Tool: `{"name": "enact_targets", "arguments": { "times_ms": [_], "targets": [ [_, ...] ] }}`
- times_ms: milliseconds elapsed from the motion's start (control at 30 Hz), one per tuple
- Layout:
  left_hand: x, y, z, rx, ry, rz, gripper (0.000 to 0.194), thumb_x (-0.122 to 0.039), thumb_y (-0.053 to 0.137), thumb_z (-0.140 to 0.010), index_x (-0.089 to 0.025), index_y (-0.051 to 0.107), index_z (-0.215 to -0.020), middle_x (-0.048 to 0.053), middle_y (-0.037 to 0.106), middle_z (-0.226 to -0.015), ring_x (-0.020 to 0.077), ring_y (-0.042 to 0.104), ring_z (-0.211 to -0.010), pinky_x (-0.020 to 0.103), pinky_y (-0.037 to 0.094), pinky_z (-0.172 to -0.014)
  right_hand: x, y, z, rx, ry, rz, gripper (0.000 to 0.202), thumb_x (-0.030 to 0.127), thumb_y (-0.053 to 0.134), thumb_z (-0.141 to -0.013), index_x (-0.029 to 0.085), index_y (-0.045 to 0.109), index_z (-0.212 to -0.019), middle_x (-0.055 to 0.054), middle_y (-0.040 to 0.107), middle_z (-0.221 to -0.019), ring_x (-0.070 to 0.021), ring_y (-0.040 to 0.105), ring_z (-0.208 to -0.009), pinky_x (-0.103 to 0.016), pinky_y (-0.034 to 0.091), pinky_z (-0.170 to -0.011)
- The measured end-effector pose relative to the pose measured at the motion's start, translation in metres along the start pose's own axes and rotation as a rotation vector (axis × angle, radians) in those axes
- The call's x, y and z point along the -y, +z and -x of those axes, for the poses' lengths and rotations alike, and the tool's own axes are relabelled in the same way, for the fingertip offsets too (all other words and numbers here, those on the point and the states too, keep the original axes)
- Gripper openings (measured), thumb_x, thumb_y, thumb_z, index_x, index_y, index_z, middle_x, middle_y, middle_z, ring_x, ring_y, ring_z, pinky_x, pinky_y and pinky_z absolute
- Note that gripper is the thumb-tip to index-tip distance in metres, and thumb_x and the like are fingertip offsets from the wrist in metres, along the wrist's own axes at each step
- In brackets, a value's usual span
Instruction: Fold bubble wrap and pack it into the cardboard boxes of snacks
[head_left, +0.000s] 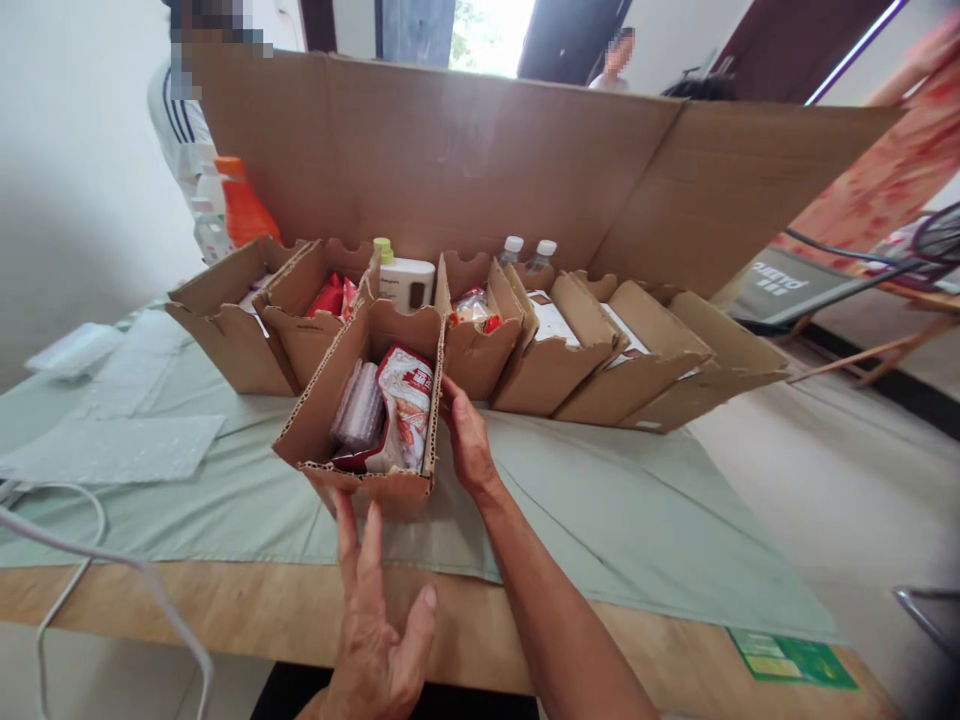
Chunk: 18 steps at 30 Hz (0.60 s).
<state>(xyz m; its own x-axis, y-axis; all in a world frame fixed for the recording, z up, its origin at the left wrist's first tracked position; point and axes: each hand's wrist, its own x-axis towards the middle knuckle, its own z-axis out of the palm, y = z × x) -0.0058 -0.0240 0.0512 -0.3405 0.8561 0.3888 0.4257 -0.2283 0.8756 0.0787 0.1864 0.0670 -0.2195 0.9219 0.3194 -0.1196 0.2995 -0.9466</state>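
A cardboard box with an open top stands in front of me on the cloth. Inside it lie a white and dark red printed food bag and a bubble-wrapped item. My left hand is at the box's front wall, its fingers spread and the tips at the lower edge. Against the right wall rests my right hand, fingers stretched along the cardboard and partly hidden by it.
Behind stands a row of cardboard boxes with packets and bottles, backed by a tall cardboard panel. Bubble wrap and a white cable lie left. A green card is at the table's front right. Other people are beyond.
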Motion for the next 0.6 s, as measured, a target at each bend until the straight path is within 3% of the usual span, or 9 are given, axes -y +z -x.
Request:
{"name": "enact_targets", "arguments": {
  "times_ms": [133,433,533,600],
  "targets": [
    [0.003,0.004,0.006,-0.012,0.022,-0.039,0.085,-0.016,0.059,-0.096,-0.036,0.014,-0.165,0.007,-0.004,-0.176,0.0385,0.002,-0.161,0.071,0.02,-0.124,-0.008,0.002,0.012,-0.003,0.005,0.002,0.067,0.073,0.051,-0.094,0.026,0.064,-0.139,-0.008,0.059,-0.15,-0.0295,0.052,-0.141,-0.05,0.039,-0.119],
    [0.008,0.005,0.005,0.019,0.042,-0.057,0.087,-0.016,0.062,-0.093,-0.036,0.016,-0.165,0.008,-0.003,-0.176,0.038,0.01,-0.161,0.069,0.022,-0.125,-0.001,0.016,0.027,-0.084,-0.14,0.073,0.064,0.068,0.048,-0.098,0.022,0.063,-0.14,-0.011,0.059,-0.151,-0.0271,0.051,-0.143,-0.046,0.036,-0.122],
    [0.008,0.008,-0.011,0.07,0.056,-0.046,0.087,-0.016,0.06,-0.093,-0.037,0.014,-0.164,0.008,-0.001,-0.176,0.0369,0.009,-0.161,0.069,0.024,-0.124,-0.007,0.015,0.025,-0.175,-0.087,0.046,0.059,0.066,0.048,-0.098,0.022,0.067,-0.133,-0.011,0.065,-0.143,-0.027,0.057,-0.135,-0.044,0.041,-0.116],
    [0.011,0.011,-0.035,0.088,0.047,-0.037,0.087,-0.018,0.06,-0.093,-0.038,0.015,-0.164,0.007,0.001,-0.176,0.0356,0.007,-0.162,0.069,0.023,-0.124,-0.012,0.014,0.023,-0.265,-0.015,0.032,0.057,0.064,0.046,-0.098,0.02,0.069,-0.126,-0.011,0.07,-0.133,-0.0264,0.064,-0.124,-0.043,0.048,-0.108]
  ]
}}
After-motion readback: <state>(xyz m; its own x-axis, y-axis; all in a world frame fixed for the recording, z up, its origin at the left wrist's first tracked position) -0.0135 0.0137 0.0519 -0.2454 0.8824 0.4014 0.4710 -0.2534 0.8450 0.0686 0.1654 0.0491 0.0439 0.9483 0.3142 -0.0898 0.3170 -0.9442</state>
